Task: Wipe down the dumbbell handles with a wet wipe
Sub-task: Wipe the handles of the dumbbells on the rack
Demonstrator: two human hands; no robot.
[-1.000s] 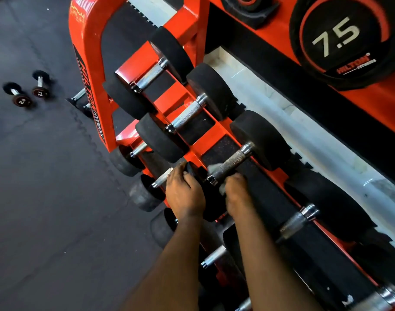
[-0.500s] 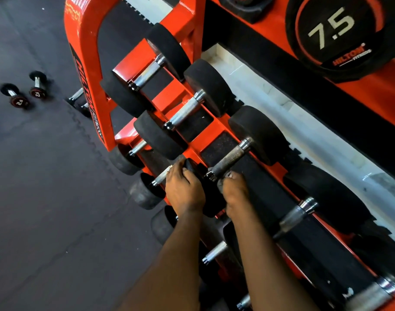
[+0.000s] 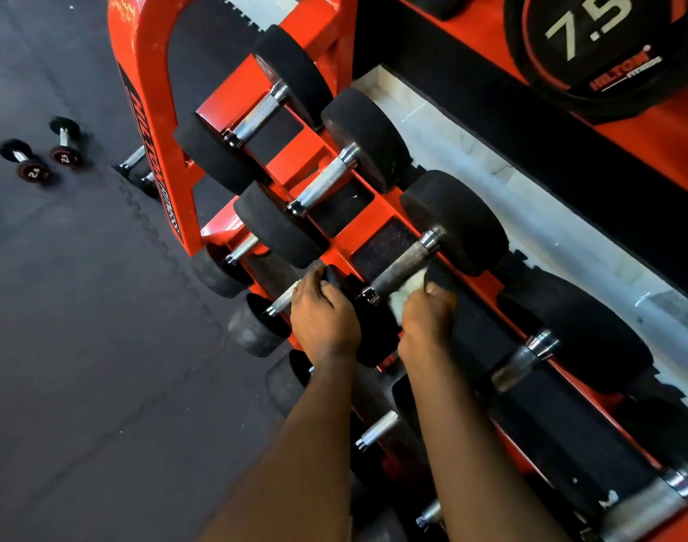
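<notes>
Head view: you are looking down along both forearms at an orange dumbbell rack [image 3: 150, 111].
Right hand [image 3: 426, 318]: your fingers are curled in and pinch a white wet wipe [image 3: 406, 293]; the hand is not spread at all.
Wet wipe: bunched up, it sticks out past your knuckles and presses against the near side of a knurled handle [image 3: 399, 269], close to its lower collar.
Handle: dull grey metal running diagonally. It belongs to the third dumbbell [image 3: 455, 221] from the rack's far end, which lies in its cradle on the upper tier.
Left hand [image 3: 322, 318]: your fingers are bent over the top edge of that dumbbell's near head [image 3: 373, 330] and grip it (the thumb is hidden, so you cannot tell how it wraps).
Lower-tier handle [image 3: 283, 299]: a chrome bar just beside your left knuckles; whether it touches them is unclear.
Neighbouring dumbbells: two more sit further up the same tier and another just right of your right wrist.
Weight marked 7.5 [image 3: 592, 45]: top right, well apart from your hands.
Floor mat [image 3: 80, 346]: dark rubber, with two small dumbbells [image 3: 25, 162] lying side by side on it at the far left.
</notes>
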